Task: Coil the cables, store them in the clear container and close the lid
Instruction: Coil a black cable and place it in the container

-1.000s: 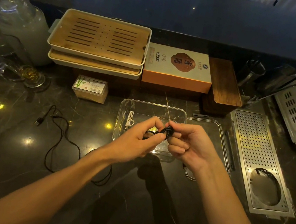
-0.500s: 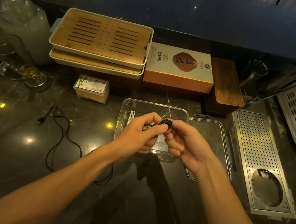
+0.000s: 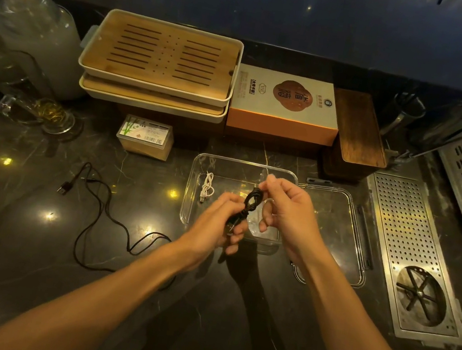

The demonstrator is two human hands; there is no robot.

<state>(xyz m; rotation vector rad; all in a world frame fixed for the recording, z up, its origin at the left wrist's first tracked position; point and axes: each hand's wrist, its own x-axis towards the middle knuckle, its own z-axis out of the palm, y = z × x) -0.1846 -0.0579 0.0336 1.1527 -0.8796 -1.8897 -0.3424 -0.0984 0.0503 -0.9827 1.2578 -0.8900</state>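
Observation:
A coiled black cable [image 3: 250, 205] hangs between both hands over the clear container [image 3: 243, 167]. My right hand [image 3: 287, 214] pinches its top loop; my left hand [image 3: 221, 221] grips its lower end, where a plug sticks out. A small coiled white cable [image 3: 207, 189] lies inside the container at its left side. The container's clear lid [image 3: 334, 221] lies flat on the counter just right of it. A second black cable [image 3: 102, 215] sprawls uncoiled on the dark counter to the left, its plug at the far left end.
Stacked wooden trays [image 3: 162, 64], an orange box [image 3: 284, 104] and a dark wooden box [image 3: 357, 134] line the back. A small labelled box [image 3: 145, 137] sits in front of the trays. Glassware [image 3: 34, 110] stands at left, a perforated steel drain [image 3: 411, 249] at right.
The cable bundle has turned from a flat round coil held level into a narrow upright loop. My right hand rose to its top; my left hand dropped to its lower end.

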